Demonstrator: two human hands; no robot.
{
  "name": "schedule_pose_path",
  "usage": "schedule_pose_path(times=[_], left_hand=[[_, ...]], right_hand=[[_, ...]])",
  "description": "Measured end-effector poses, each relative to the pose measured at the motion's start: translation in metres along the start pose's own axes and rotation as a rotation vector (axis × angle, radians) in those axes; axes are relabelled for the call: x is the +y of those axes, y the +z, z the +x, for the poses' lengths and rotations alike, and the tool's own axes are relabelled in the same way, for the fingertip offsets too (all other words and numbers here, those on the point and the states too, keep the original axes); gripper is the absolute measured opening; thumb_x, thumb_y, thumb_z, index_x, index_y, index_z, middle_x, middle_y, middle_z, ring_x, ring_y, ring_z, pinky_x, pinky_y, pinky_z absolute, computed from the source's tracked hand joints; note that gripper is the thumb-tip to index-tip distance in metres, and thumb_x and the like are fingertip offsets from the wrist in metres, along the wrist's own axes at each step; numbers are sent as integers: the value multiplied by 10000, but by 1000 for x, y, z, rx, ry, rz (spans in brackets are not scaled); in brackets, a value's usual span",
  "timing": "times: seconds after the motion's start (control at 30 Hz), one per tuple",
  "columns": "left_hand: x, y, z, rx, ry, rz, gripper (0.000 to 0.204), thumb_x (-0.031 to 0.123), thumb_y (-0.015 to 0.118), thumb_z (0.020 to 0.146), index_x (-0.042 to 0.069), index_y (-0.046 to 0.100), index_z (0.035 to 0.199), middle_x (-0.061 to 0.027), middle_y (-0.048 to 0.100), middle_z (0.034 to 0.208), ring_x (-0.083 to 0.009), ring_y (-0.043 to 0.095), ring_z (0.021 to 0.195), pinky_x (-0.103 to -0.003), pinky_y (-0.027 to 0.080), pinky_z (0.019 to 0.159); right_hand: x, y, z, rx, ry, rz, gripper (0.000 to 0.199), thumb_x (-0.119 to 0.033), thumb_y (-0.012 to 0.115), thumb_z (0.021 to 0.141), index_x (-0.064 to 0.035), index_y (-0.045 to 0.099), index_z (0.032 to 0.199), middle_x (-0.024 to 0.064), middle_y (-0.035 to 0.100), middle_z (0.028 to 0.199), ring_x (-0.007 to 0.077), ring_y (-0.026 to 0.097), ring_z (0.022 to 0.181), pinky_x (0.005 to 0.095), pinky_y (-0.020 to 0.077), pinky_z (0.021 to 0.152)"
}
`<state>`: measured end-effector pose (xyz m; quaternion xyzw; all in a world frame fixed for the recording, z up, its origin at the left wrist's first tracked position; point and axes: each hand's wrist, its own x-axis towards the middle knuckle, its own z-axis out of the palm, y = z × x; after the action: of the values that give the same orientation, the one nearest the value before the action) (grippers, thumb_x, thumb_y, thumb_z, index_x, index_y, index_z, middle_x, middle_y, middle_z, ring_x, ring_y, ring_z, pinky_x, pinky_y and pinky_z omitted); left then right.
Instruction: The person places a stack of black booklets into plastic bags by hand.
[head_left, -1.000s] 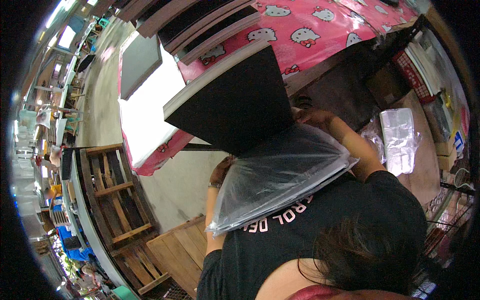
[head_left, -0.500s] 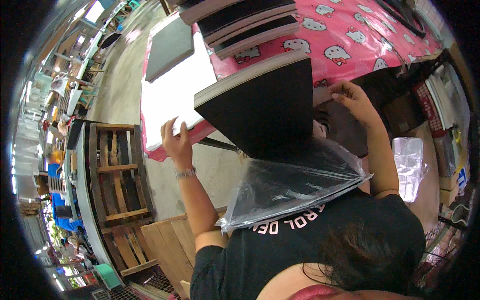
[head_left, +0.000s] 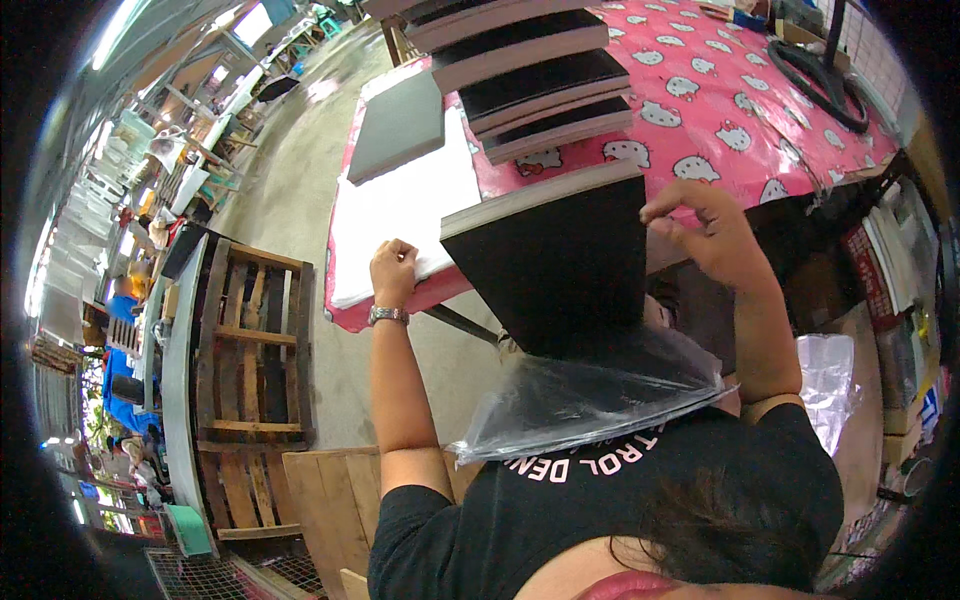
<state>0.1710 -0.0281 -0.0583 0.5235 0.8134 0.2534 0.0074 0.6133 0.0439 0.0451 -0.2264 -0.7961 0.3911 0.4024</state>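
A thick black-covered book [head_left: 560,260] stands tilted in front of my torso, its pale page edges facing up and away. Its lower end is at a clear plastic bag [head_left: 600,395] that spreads across my lap; whether the book sits inside the bag I cannot tell. My left hand [head_left: 395,272] is closed, fingers curled, at the near edge of a white sheet [head_left: 400,220] on the table. Beside the book's upper right corner, my right hand [head_left: 700,228] has its thumb and forefinger bent together. Anything in either pinch is too small to make out.
More black books [head_left: 545,95] lie in an overlapping row on the pink patterned tablecloth [head_left: 690,110]. A grey book or board [head_left: 400,125] rests on the white sheet. Wooden pallets [head_left: 255,340] stand at left; crumpled clear plastic [head_left: 825,385] lies at right.
The view has shifted, so the table sits lower and further right. My left fingers have curled in more. My right hand has moved closer to the book's corner, and the plastic bag looks more crumpled.
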Motion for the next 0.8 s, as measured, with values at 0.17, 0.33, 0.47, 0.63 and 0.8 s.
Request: schedule_pose_path(times=[0.17,0.33,0.47,0.63,0.8], left_hand=[[3,5,0,56,82,67,89,114,654,716,50,637,776,-135,635,930,-277,595,816,-364,465,761],[-3,4,8,84,154,66,123,89,633,722,54,631,840,-128,641,803,-281,607,783,-359,473,737],[-2,9,9,50,135,-30,109,109,644,728,56,633,823,-138,614,868,-286,557,905,-365,433,826],[-12,-1,11,90,111,98,66,85,614,757,35,622,800,-139,620,787,-277,590,791,-381,452,767],[69,-60,-31,618,78,-318,68,55,511,837,-1,524,801,-145,564,705,-227,557,633,-319,449,610]], right_hand=[[-20,16,16,-185,-120,26,127,-57,645,767,-5,613,879,75,624,834,162,591,803,273,447,729],[-25,19,27,-215,-239,4,139,-91,656,772,-19,615,884,86,619,832,191,597,810,287,450,728],[-27,21,27,-251,-238,6,134,-101,647,780,-27,616,887,94,616,837,209,601,817,296,453,727],[-32,31,31,-314,-285,-1,142,-125,648,780,-33,614,882,94,615,853,237,603,824,326,461,731],[-35,44,30,-373,-367,-97,307,-148,667,760,-52,581,1038,120,598,944,283,582,889,375,460,783]])
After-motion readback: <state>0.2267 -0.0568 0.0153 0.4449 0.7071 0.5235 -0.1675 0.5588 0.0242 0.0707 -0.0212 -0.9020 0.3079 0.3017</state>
